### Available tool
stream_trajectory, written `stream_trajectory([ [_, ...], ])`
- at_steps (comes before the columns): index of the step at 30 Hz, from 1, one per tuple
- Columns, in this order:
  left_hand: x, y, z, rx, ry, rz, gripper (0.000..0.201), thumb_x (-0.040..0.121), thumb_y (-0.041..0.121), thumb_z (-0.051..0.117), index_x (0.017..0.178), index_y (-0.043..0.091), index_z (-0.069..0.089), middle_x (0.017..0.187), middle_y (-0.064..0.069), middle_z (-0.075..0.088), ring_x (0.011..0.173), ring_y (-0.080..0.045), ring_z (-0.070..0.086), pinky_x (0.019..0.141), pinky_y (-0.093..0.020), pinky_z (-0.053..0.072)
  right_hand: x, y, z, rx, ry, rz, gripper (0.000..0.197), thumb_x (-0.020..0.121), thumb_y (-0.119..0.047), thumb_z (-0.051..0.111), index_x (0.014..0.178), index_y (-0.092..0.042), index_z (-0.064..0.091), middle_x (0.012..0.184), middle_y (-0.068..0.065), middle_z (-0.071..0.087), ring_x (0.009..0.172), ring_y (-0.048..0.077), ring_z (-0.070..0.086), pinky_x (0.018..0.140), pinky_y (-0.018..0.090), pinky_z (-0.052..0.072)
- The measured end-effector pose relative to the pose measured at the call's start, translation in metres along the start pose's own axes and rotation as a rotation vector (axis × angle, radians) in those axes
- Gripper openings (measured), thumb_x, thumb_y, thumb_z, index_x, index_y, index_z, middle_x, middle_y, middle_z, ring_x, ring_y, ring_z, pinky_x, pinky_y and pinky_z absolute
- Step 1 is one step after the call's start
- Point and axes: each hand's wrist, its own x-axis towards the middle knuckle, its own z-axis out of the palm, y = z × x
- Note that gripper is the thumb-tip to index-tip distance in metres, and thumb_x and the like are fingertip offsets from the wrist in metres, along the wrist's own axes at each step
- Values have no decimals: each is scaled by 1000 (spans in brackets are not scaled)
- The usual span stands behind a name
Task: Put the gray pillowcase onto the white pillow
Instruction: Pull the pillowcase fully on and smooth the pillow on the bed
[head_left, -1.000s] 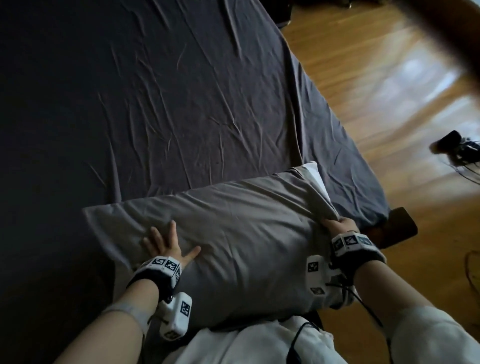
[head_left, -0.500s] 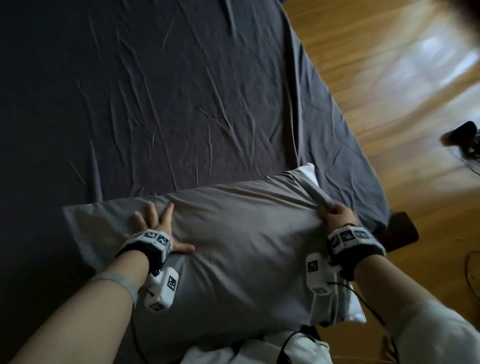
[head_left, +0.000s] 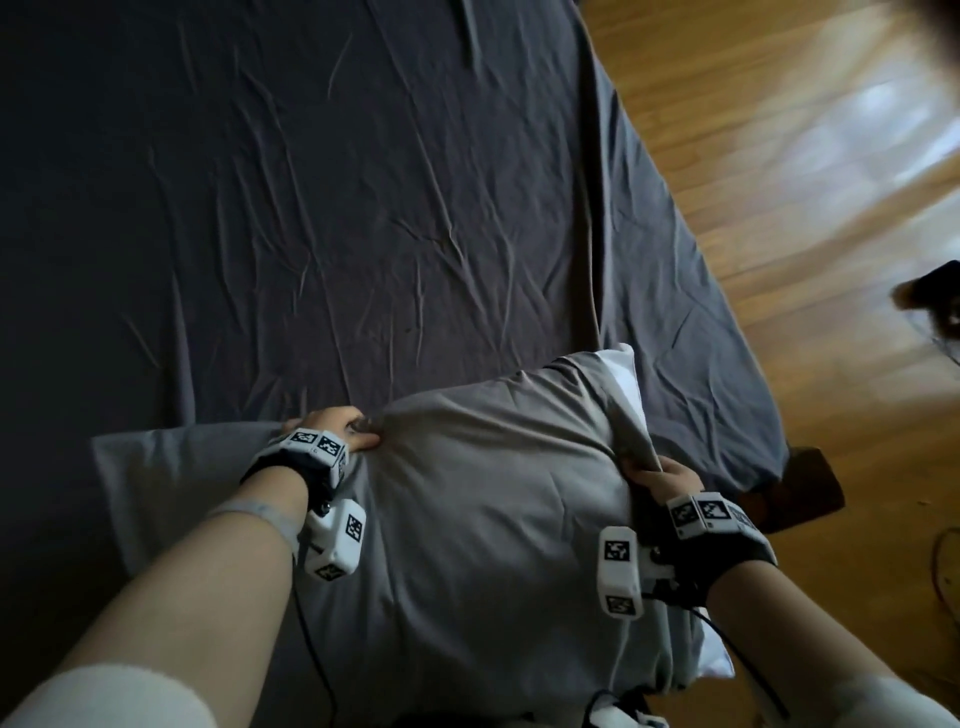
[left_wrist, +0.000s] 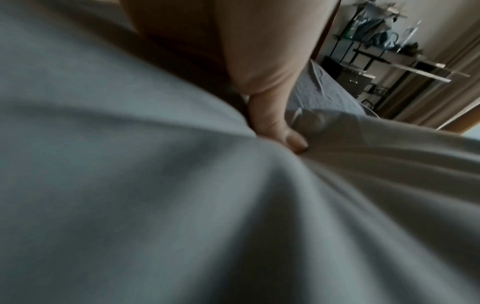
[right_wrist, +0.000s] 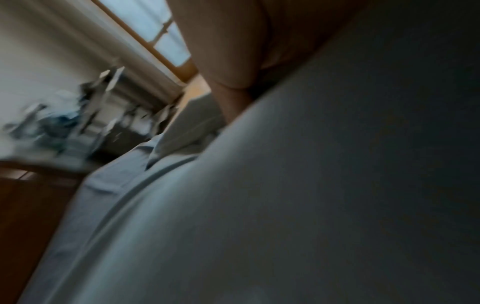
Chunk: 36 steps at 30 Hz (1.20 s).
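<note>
Case (head_left: 483, 519) nearly all over the pillow (head_left: 621, 371), both lying on the bed (head_left: 311, 208) toward 6 o'clock. Only white bits poking out at the open end: one corner toward 1 o'clock, another toward 5 o'clock. Empty flat case end sticking out toward 9 o'clock, so pillow likely not pushed all the way in.

Left hand (head_left: 337, 431) curled at the far edge of the pillow, thumb (left_wrist: 280, 131) digging in, pinching cloth. Probably gripping the pillow through the case to pull it deeper.

Right hand (head_left: 657, 475) at the open end, toward 3 o'clock, fingers bunched on the case edge. Likely tugging the edge over the last white part.

Shiny wood floor (head_left: 779, 156) beside the bed, toward 2 o'clock.
</note>
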Motion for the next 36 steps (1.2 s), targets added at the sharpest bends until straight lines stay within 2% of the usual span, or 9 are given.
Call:
stream_trajectory([
  [6, -41, -17, -15, -401, 261, 105, 18, 86, 22, 60, 74, 11, 52, 85, -20, 62, 89, -28, 59, 67, -29, 30, -30, -22, 8, -92, 67, -59, 29, 67, -28, 80, 86, -10, 68, 70, 7, 63, 62, 19, 56, 63, 26, 43],
  [10, -67, -42, -66, -717, 457, 277, 24, 82, 16, 64, 61, 19, 54, 57, 6, 57, 76, -16, 50, 60, -19, 34, -62, -73, 5, 39, 159, -271, 59, 66, -18, 81, 115, -2, 54, 99, 12, 59, 91, 24, 57, 81, 29, 43],
  [16, -128, -52, -143, -720, 840, 507, 11, 85, 12, 61, 85, 22, 66, 69, 11, 62, 56, 22, 49, 59, -1, 33, -100, -155, 5, 213, 141, -493, 57, 70, 1, 73, 122, -5, 52, 105, 6, 60, 93, 20, 56, 83, 29, 47],
  [20, -137, -60, -108, -474, 776, 560, 14, 76, 5, 66, 70, 17, 65, 73, -6, 67, 73, -16, 60, 67, -24, 39, -102, -142, 20, 248, 92, -526, 31, 68, 11, 67, 87, -13, 60, 79, 6, 63, 66, 8, 59, 57, 17, 47],
  [24, -115, -60, -31, -89, 423, 400, 12, 79, 22, 66, 86, 13, 66, 94, -13, 68, 93, -28, 63, 76, -31, 44, -106, -86, 42, 124, -13, -297, 25, 77, -1, 69, 69, -18, 52, 60, 1, 57, 55, 8, 50, 65, 23, 46],
  [26, -99, -61, -5, -112, 202, 314, 12, 81, 23, 66, 72, 21, 58, 84, -7, 64, 92, -28, 62, 75, -30, 43, -101, -50, 49, -43, -76, -116, 32, 79, -8, 69, 66, -22, 44, 67, -2, 49, 59, 9, 46, 80, 29, 46],
  [29, -84, -53, 6, -367, 284, 336, 13, 77, 7, 69, 77, 17, 61, 92, -14, 64, 96, -34, 61, 85, -36, 45, -100, -13, 50, -158, -220, 77, 22, 83, -16, 65, 70, -19, 48, 74, 3, 50, 65, 14, 49, 78, 35, 51],
  [33, -72, -34, 8, -353, 304, 332, 59, 81, 14, 67, 135, 16, 44, 137, -9, 39, 123, -28, 45, 104, -33, 34, -90, -2, 44, -171, -171, 26, 15, 82, -15, 67, 75, -11, 55, 80, 13, 54, 68, 20, 50, 56, 23, 34],
  [36, -62, -26, 21, -269, 262, 286, 71, 78, 25, 70, 140, 31, 35, 152, -2, 15, 138, -24, 27, 113, -41, 26, -78, -7, 46, -151, -96, -79, 44, 79, -19, 71, 117, -5, 54, 98, 12, 58, 79, 18, 55, 53, 20, 36],
])
